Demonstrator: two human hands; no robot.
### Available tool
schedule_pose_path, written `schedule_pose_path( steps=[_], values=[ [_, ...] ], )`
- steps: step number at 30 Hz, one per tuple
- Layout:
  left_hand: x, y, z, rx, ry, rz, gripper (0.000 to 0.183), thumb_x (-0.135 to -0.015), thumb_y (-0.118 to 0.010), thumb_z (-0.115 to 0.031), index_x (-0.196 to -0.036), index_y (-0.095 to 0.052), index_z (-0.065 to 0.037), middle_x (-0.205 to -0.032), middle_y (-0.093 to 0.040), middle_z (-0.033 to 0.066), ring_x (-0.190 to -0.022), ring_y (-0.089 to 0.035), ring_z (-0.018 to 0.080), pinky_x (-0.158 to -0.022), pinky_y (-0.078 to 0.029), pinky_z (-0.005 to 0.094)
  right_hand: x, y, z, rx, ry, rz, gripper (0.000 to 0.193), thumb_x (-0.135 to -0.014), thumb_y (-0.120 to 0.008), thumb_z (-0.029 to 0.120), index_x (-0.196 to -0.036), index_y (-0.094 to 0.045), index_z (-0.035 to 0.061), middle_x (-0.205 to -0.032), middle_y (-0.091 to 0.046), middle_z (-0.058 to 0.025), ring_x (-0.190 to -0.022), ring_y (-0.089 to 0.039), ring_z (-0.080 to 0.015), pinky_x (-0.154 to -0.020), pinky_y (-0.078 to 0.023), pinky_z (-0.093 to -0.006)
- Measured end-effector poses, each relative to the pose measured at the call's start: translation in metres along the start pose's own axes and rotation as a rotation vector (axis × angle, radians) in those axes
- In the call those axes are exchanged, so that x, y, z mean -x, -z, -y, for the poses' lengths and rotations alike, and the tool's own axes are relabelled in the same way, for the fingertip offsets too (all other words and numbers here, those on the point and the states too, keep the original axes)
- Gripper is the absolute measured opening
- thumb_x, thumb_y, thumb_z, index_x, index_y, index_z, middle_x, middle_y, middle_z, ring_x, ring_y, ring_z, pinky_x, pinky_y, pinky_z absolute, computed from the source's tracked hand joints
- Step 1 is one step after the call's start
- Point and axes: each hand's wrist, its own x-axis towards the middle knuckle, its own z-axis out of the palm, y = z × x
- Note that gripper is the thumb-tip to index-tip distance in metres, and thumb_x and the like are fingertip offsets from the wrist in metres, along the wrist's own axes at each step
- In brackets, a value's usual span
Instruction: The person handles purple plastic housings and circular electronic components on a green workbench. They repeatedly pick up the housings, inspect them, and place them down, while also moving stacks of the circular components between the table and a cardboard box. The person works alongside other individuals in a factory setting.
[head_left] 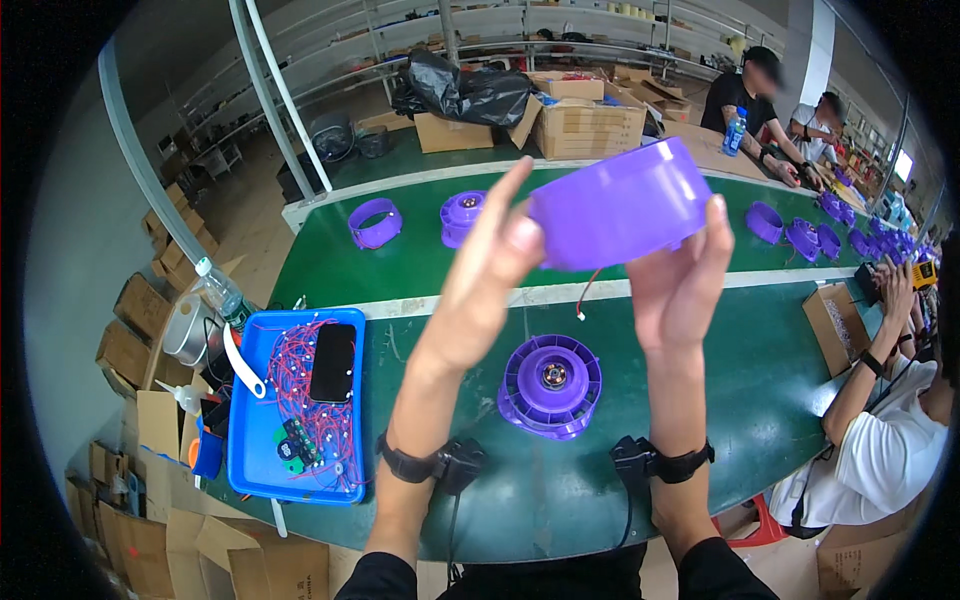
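Between both hands, raised above the green table, is a purple plastic ring-shaped housing, tilted with its right side higher. My left hand presses on its left end, thumb against the wall and a finger stretched up past it. At its right end my right hand grips from below and the side, some fingers hidden behind it. A thin red wire with a white connector dangles beneath the housing. On the table between my forearms sits a purple finned fan part with a round metal hub in its middle.
To the left, a blue tray holds red wires, a black phone and a white handle. A purple ring and another fan part stand across the white divider. An open carton and a co-worker are at right.
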Motion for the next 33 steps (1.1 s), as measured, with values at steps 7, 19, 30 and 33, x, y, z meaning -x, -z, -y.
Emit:
schedule_pose_path(
  steps=[7,19,30,33],
  values=[
    [-0.001,-0.005,-0.008,-0.226,-0.220,-0.196,0.079,-0.089,-0.067,-0.037,-0.141,-0.025,0.004,-0.123,-0.052,0.0203,-0.111,-0.054,0.0235,-0.094,-0.046,0.0352,-0.003,0.004,0.000,0.421,0.173,0.349,0.073,-0.086,-0.065,0.028,-0.141,-0.027,-0.0017,-0.135,-0.041,-0.0202,-0.125,-0.044,-0.0259,-0.105,-0.037,-0.0399],
    [-0.005,-0.003,0.000,-0.442,-0.541,-0.212,0.064,-0.098,-0.046,-0.039,-0.144,-0.031,0.002,-0.124,-0.054,0.0200,-0.113,-0.053,0.0259,-0.095,-0.043,0.0370,0.000,0.003,-0.004,0.347,0.131,0.210,0.064,-0.094,-0.051,0.045,-0.139,-0.038,0.0022,-0.131,-0.051,-0.0122,-0.121,-0.051,-0.0222,-0.104,-0.038,-0.0380],
    [-0.005,0.015,-0.008,0.038,-0.177,-0.058,0.094,-0.078,-0.070,-0.043,-0.146,-0.023,0.002,-0.133,-0.043,0.0183,-0.128,-0.041,0.0266,-0.108,-0.031,0.0389,-0.003,0.001,-0.006,0.140,-0.092,0.244,0.052,-0.102,-0.038,0.037,-0.136,-0.043,-0.0033,-0.128,-0.053,-0.0129,-0.120,-0.050,-0.0176,-0.103,-0.037,-0.0313],
    [-0.004,0.013,-0.010,0.041,-0.133,-0.056,0.093,-0.076,-0.074,-0.037,-0.145,-0.024,0.002,-0.133,-0.043,0.0188,-0.127,-0.043,0.0269,-0.107,-0.032,0.0389,-0.003,-0.001,-0.008,0.245,-0.046,0.207,0.051,-0.104,-0.033,0.035,-0.137,-0.043,-0.0023,-0.128,-0.054,-0.0119,-0.117,-0.051,-0.0174,-0.102,-0.037,-0.0301]
  ],
)
